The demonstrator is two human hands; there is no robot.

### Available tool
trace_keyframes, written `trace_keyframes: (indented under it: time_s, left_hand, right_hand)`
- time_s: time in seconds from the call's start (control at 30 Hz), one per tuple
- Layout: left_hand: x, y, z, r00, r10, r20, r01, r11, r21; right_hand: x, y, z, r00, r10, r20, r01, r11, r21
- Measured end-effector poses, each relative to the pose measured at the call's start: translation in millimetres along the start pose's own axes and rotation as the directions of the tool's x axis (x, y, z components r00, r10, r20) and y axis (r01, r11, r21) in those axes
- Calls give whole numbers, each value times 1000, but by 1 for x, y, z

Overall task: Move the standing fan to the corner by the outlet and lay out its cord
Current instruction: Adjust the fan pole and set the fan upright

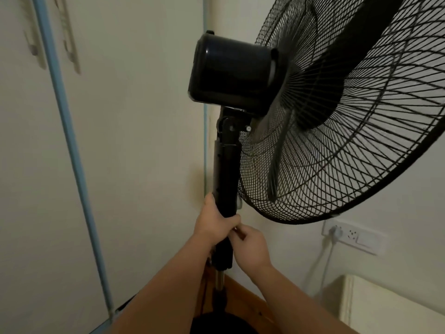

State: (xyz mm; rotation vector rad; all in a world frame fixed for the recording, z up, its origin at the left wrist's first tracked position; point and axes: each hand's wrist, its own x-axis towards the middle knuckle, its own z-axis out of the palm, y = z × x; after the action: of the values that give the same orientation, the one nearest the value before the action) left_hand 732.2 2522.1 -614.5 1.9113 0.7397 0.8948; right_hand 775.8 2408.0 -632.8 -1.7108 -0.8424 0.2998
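A black standing fan (231, 75) fills the middle and right of the view, its round wire cage (361, 131) facing right and its motor housing toward me. My left hand (216, 221) is wrapped around the black pole (226, 174) just below the neck. My right hand (250, 247) grips the pole a little lower on its right side, fingers curled at it. The round base (216, 321) shows at the bottom edge. A thin dark cord (204, 292) hangs beside the pole. A white wall outlet strip (351, 235) sits low on the right wall with a white plug in it.
The fan stands close to a room corner of pale walls. A white wardrobe with light blue trim (72, 141) lines the left. A cream box-like piece of furniture (385, 307) stands at the lower right under the outlet. Wooden floor (243, 295) shows around the base.
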Motion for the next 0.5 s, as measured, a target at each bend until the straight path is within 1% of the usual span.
trace_keyframes:
  time_s: [0.17,0.37,0.5]
  left_hand:
    - [1,-2,-8,996,-7,87,12,998,-56]
    - [0,1,-19,985,-29,170,30,1000,-2]
    - [-3,6,-19,987,-21,162,26,999,-32]
  right_hand:
    - [-6,-1,1,999,-1,40,2,999,-36]
    - [-9,-3,0,995,-12,101,29,985,-169]
    - [-12,-7,-2,990,16,137,9,984,-180]
